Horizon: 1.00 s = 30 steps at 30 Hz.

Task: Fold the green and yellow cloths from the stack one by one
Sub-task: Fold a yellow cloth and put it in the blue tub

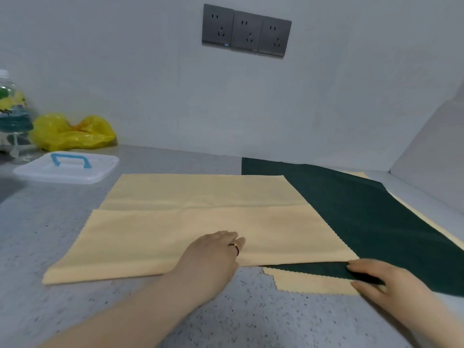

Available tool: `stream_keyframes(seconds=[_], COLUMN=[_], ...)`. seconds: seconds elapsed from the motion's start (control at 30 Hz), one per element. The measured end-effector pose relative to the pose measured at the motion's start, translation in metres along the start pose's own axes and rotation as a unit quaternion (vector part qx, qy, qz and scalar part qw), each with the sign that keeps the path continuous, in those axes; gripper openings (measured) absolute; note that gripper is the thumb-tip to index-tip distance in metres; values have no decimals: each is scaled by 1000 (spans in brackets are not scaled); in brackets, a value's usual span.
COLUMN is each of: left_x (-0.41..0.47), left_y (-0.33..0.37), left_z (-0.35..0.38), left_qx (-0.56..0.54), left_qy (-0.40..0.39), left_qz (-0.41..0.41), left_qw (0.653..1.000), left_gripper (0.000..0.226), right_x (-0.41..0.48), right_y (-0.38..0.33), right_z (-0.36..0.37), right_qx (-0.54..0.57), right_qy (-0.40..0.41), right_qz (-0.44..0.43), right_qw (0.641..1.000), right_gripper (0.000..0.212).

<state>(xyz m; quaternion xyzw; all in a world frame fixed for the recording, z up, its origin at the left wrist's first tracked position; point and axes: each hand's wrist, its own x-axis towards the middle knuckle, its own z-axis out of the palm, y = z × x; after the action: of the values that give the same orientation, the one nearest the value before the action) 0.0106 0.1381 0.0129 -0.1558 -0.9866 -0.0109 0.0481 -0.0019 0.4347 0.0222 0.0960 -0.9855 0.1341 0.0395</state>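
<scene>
At ten o'clock the box (pixel 100 169) is closed, contents hidden. The yellow cloth (pixel 175 222) lies half folded on the tabletop (pixel 37 234) under your flat left hand (pixel 213 257); at four o'clock your right hand (pixel 386 282) pinches the green cloth (pixel 364 209) at its edge.

left hand (pixel 213 257): gold-and-dark ring (pixel 236 248) on a finger | right hand (pixel 386 280): bare | forearms (pixel 140 305): bare

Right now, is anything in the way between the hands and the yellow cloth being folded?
Nothing visible. The left hand rests flat on the yellow cloth, whose right edge lies over the green cloth. The right hand pinches the green cloth's near edge, right beside it.
</scene>
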Motion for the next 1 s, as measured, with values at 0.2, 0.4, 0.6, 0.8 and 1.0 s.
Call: stream_keyframes(seconds=[0.2, 0.4, 0.6, 0.8, 1.0], left_x=[-2, -27, -42, -42, -39], left_y=[-1, -11, -17, -18, -17], left_z=[9, 8, 9, 6, 13], left_qx=[10, -56, -79, -61, -101], left_qy=[-31, -23, -23, -31, -7], left_qz=[-22, -25, -26, -58, -60], left_qw=[999, 998, 996, 996, 993], left_gripper=[44, 44, 51, 125, 48], right_x=[16, 21, 29, 41, 89], right_y=[0, 33, 67, 21, -104], right_z=[6, 0, -4, -35, -9], right_qx=[-88, -64, -26, 52, 50], right_qy=[72, 103, 88, 61, -31], right_qz=[38, 86, 117, 64, -120], right_qw=[993, 989, 989, 995, 991], right_gripper=[15, 15, 20, 34, 16])
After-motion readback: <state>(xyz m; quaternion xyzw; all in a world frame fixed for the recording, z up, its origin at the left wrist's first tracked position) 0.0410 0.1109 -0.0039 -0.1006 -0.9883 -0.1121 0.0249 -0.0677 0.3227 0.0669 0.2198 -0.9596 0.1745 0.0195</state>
